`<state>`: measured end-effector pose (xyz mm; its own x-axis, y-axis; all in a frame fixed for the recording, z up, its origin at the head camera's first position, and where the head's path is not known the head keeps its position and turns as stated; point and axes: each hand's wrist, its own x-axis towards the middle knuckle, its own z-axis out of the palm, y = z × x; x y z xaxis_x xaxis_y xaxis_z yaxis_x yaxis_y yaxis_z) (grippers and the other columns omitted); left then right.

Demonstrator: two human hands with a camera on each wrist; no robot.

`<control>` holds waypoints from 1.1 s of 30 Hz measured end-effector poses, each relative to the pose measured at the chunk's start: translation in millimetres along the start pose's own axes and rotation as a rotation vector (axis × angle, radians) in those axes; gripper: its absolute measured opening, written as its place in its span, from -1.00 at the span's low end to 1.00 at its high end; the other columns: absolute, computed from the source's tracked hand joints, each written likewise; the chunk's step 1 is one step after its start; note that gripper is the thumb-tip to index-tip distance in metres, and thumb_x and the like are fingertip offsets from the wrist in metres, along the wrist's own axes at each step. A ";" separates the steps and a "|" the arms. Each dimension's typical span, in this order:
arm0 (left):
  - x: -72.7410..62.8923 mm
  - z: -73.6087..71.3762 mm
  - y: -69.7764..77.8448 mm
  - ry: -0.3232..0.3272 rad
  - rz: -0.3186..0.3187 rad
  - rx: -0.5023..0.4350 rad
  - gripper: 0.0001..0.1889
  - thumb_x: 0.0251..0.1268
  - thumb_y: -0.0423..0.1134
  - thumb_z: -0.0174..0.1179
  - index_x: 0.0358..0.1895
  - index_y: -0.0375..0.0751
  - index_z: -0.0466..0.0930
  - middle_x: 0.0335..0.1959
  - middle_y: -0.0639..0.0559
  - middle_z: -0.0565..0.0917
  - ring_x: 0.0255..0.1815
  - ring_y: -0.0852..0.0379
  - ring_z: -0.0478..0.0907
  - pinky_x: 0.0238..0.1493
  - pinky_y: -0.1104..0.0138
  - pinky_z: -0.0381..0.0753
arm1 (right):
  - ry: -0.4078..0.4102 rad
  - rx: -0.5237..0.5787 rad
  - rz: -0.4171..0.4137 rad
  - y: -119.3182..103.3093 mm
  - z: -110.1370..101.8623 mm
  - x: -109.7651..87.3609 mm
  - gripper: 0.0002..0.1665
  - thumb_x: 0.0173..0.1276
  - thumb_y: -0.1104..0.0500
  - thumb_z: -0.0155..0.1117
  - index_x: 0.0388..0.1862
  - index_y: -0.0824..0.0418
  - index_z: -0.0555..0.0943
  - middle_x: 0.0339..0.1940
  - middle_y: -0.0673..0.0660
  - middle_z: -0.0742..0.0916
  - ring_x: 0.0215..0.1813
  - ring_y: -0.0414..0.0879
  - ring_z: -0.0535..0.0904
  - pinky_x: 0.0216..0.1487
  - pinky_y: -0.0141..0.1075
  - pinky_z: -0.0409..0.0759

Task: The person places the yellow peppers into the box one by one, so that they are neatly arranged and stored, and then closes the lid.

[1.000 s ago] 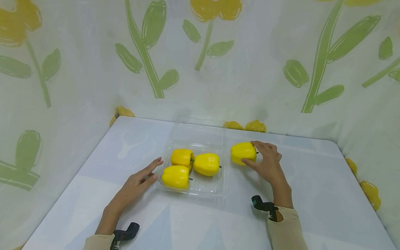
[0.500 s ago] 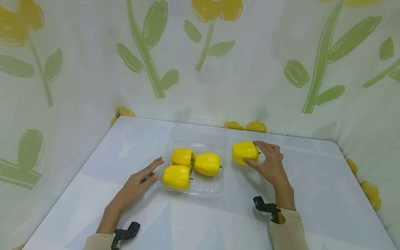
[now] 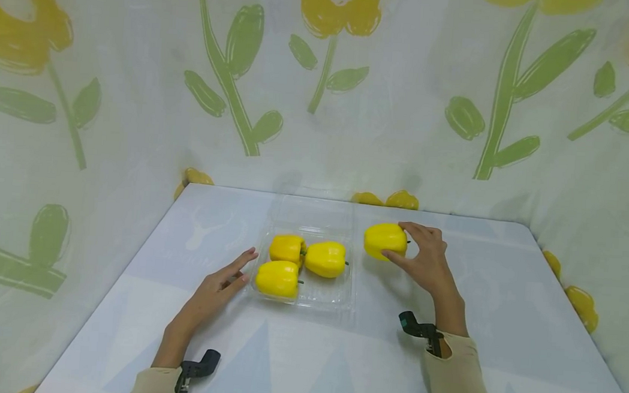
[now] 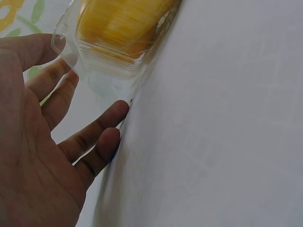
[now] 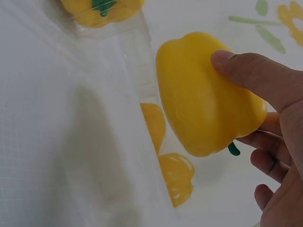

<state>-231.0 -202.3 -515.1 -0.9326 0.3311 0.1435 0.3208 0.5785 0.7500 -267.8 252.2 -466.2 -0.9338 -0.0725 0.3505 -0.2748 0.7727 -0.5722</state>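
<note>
My right hand (image 3: 425, 255) pinches a yellow bell pepper (image 3: 384, 241) between thumb and fingers, to the right of a clear plastic clamshell box (image 3: 335, 294). In the right wrist view this held pepper (image 5: 203, 94) hangs above the white surface, its green stem towards the palm. Inside the box lie 3 more yellow peppers: one at the back left (image 3: 285, 247), one at the right (image 3: 325, 259) and one at the front left (image 3: 277, 279). My left hand (image 3: 214, 289) lies along the box's left side, fingers loosely extended, with fingertips at the rim (image 4: 59, 42) in the left wrist view.
The clamshell's transparent lid (image 3: 313, 211) stands open at the back of the box. Beneath everything is a pale table (image 3: 304, 364), bordered at the back and sides by a flower-printed curtain (image 3: 390, 105). Each wrist wears a black camera mount (image 3: 420, 328).
Over the last second my right hand and the held pepper have shifted slightly to the right. The left hand, the box and its peppers stay as they were.
</note>
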 end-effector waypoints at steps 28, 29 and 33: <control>-1.0 2.7 -0.4 0.020 0.021 0.029 -0.45 0.57 -0.07 0.05 0.55 0.10 0.25 0.55 0.19 0.23 0.02 0.13 0.56 0.04 0.09 0.56 | 0.048 0.045 -0.112 -27.2 -9.3 -7.9 -0.19 0.02 0.00 0.67 0.22 0.25 0.56 0.23 0.24 0.62 0.23 0.18 0.29 0.09 0.15 0.15; -1.1 2.5 0.0 0.022 0.020 0.028 -0.45 0.57 -0.07 0.06 0.55 0.11 0.26 0.55 0.19 0.23 0.02 0.13 0.56 0.04 0.07 0.56 | 0.047 0.045 -0.118 -28.0 -8.2 -7.6 -0.19 0.02 0.00 0.67 0.22 0.24 0.56 0.23 0.23 0.62 0.23 0.18 0.29 0.08 0.15 0.15; -0.4 1.9 0.1 0.028 0.028 0.033 -0.45 0.57 -0.09 0.06 0.55 0.08 0.26 0.55 0.17 0.23 0.05 0.10 0.57 0.04 0.05 0.56 | 0.046 0.041 -0.132 -31.6 -6.3 -6.5 -0.19 0.01 -0.02 0.68 0.22 0.23 0.56 0.23 0.22 0.62 0.22 0.16 0.30 0.09 0.13 0.15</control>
<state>-230.3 -201.0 -516.3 -0.9275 0.3262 0.1826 0.3513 0.5939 0.7238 -251.6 232.2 -445.7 -0.8777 -0.1425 0.4576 -0.4046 0.7319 -0.5482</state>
